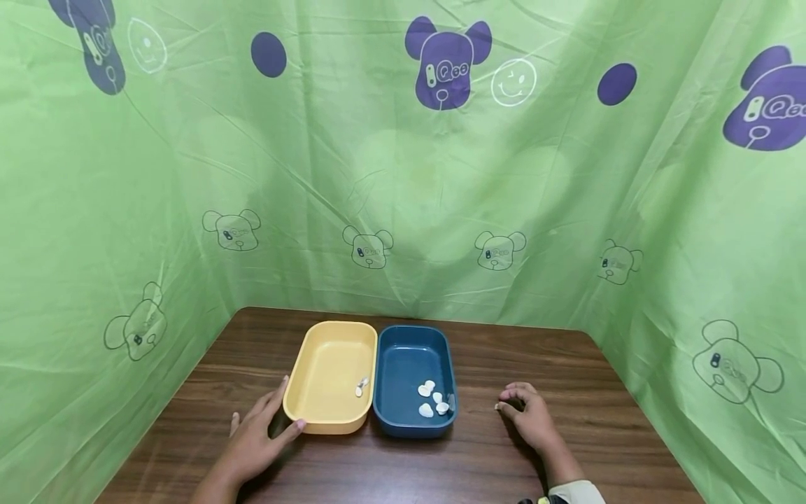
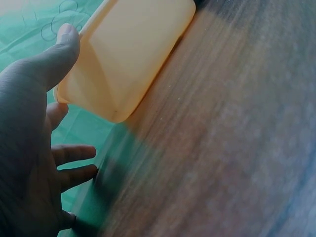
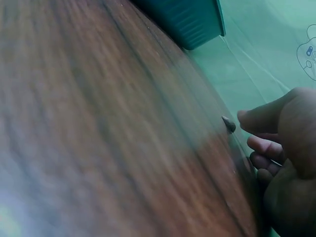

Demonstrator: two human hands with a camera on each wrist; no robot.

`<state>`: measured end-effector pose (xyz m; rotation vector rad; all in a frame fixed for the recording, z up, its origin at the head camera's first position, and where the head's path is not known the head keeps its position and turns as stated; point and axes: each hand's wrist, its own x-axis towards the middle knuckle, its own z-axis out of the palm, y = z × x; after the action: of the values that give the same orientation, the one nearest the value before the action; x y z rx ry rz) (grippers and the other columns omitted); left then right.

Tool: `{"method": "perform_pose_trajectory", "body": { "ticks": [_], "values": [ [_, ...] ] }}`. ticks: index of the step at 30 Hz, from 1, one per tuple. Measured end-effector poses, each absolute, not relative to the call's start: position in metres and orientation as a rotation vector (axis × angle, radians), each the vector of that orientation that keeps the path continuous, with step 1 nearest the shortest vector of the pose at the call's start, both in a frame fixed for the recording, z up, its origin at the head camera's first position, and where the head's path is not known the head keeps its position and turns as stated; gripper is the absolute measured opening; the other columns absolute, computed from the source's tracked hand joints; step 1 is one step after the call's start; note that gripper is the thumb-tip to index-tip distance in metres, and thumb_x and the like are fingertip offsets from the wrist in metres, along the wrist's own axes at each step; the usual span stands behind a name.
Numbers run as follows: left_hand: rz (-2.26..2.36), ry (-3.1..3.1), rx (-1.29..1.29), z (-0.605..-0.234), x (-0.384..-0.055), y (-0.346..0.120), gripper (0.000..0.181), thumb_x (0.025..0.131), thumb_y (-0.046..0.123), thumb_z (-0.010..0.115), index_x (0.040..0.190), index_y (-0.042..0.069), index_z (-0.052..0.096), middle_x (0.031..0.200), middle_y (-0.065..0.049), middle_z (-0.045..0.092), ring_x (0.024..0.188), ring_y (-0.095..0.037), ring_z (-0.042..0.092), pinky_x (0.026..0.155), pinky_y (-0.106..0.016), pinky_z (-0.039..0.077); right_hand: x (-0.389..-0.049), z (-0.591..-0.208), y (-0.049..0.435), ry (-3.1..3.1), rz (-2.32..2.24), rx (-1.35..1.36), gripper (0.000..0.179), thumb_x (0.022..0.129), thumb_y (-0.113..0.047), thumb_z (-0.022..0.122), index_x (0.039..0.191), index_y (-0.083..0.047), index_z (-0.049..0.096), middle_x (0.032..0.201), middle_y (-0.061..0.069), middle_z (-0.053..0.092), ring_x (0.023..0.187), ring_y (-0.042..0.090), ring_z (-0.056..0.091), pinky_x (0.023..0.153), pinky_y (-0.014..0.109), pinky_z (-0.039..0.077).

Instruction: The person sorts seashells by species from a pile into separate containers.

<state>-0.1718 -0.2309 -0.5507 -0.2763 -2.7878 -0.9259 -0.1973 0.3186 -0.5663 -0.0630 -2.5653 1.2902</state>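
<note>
My left hand [image 1: 257, 435] rests against the near left corner of a yellow tray [image 1: 296, 378], its fingers spread and its thumb at the rim. In the left wrist view, the thumb [image 2: 66, 47] touches the tray's edge. Two small pale pieces [image 1: 360, 387] lie in this tray. Beside it stands a dark blue tray [image 1: 406, 364] with several white seashells [image 1: 426, 410] near its front right corner. On the right, my right hand [image 1: 529, 414] is low over the table with loosely bent fingers. A tiny dark-looking piece [image 3: 228, 124] sits just off its thumb tip, apparently apart from it.
The brown wooden table [image 1: 554, 364] reaches to green curtains [image 1: 403, 175] at the back and both sides. The two trays stand side by side. A watch [image 1: 541, 500] and pale sleeve [image 1: 578, 492] show at the right wrist.
</note>
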Motion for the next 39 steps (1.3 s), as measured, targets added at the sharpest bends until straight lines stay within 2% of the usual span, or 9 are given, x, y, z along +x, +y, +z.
{"method": "perform_pose_trajectory", "body": {
  "ticks": [6, 9, 13, 17, 26, 29, 35, 39],
  "values": [
    [-0.926, -2.800, -0.270, -0.551, -0.172, -0.232, 0.094, 0.100, 0.057, 0.073, 0.175, 0.022, 0.028, 0.162, -0.027, 0.053, 0.143, -0.061, 0.055, 0.108, -0.099, 0.016, -0.197, -0.563, 0.320, -2.665, 1.296, -0.063, 0.011, 0.094, -0.007, 0.086, 0.100, -0.003, 0.077, 0.132, 0.015, 0.065, 0.128, 0.030, 0.062, 0.109, 0.038, 0.052],
    [-0.930, -2.806, -0.267, -0.551, -0.172, -0.232, 0.094, 0.100, 0.058, 0.072, 0.175, 0.022, 0.028, 0.163, -0.027, 0.052, 0.143, -0.061, 0.054, 0.109, -0.099, 0.015, -0.197, -0.563, 0.320, -2.693, 1.267, -0.055, 0.011, 0.094, -0.007, 0.085, 0.100, -0.003, 0.077, 0.133, 0.015, 0.065, 0.130, 0.032, 0.061, 0.110, 0.039, 0.052],
    [-0.934, -2.805, -0.267, -0.551, -0.172, -0.231, 0.094, 0.100, 0.058, 0.073, 0.175, 0.022, 0.028, 0.163, -0.027, 0.052, 0.144, -0.062, 0.054, 0.109, -0.099, 0.015, -0.196, -0.563, 0.318, -2.706, 1.209, -0.024, 0.006, 0.095, -0.006, 0.084, 0.095, -0.007, 0.077, 0.132, 0.014, 0.066, 0.132, 0.034, 0.058, 0.112, 0.042, 0.048],
    [-0.931, -2.797, -0.269, -0.552, -0.172, -0.232, 0.094, 0.100, 0.057, 0.073, 0.175, 0.022, 0.028, 0.163, -0.027, 0.052, 0.144, -0.061, 0.054, 0.108, -0.099, 0.016, -0.196, -0.563, 0.315, -2.687, 1.176, 0.019, 0.008, 0.095, -0.003, 0.082, 0.092, -0.008, 0.075, 0.130, 0.016, 0.066, 0.133, 0.040, 0.054, 0.114, 0.051, 0.040],
    [-0.922, -2.791, -0.276, -0.552, -0.172, -0.231, 0.094, 0.101, 0.056, 0.073, 0.175, 0.021, 0.028, 0.162, -0.027, 0.054, 0.142, -0.061, 0.055, 0.107, -0.099, 0.016, -0.195, -0.567, 0.314, -2.679, 1.097, 0.035, 0.012, 0.102, -0.006, 0.073, 0.092, -0.009, 0.069, 0.132, 0.017, 0.065, 0.133, 0.042, 0.051, 0.106, 0.064, 0.035],
    [-0.927, -2.798, -0.273, -0.553, -0.173, -0.231, 0.093, 0.101, 0.057, 0.073, 0.175, 0.022, 0.028, 0.162, -0.027, 0.053, 0.142, -0.062, 0.055, 0.108, -0.099, 0.015, -0.195, -0.570, 0.314, -2.643, 1.065, 0.050, 0.015, 0.103, -0.006, 0.071, 0.089, -0.010, 0.068, 0.128, 0.016, 0.067, 0.128, 0.041, 0.054, 0.105, 0.058, 0.038],
    [-0.934, -2.799, -0.269, -0.554, -0.173, -0.231, 0.093, 0.101, 0.057, 0.072, 0.175, 0.024, 0.027, 0.163, -0.026, 0.052, 0.143, -0.062, 0.055, 0.108, -0.099, 0.014, -0.197, -0.574, 0.313, -2.572, 1.045, 0.042, 0.018, 0.104, -0.006, 0.070, 0.087, -0.009, 0.070, 0.122, 0.015, 0.070, 0.120, 0.036, 0.057, 0.100, 0.032, 0.039],
    [-0.931, -2.800, -0.266, -0.552, -0.173, -0.231, 0.093, 0.101, 0.057, 0.072, 0.175, 0.023, 0.027, 0.163, -0.026, 0.052, 0.142, -0.062, 0.055, 0.108, -0.099, 0.014, -0.197, -0.572, 0.311, -2.539, 1.059, 0.038, 0.016, 0.105, -0.006, 0.070, 0.089, -0.007, 0.073, 0.119, 0.016, 0.071, 0.117, 0.037, 0.059, 0.098, 0.029, 0.041]
  ]
}}
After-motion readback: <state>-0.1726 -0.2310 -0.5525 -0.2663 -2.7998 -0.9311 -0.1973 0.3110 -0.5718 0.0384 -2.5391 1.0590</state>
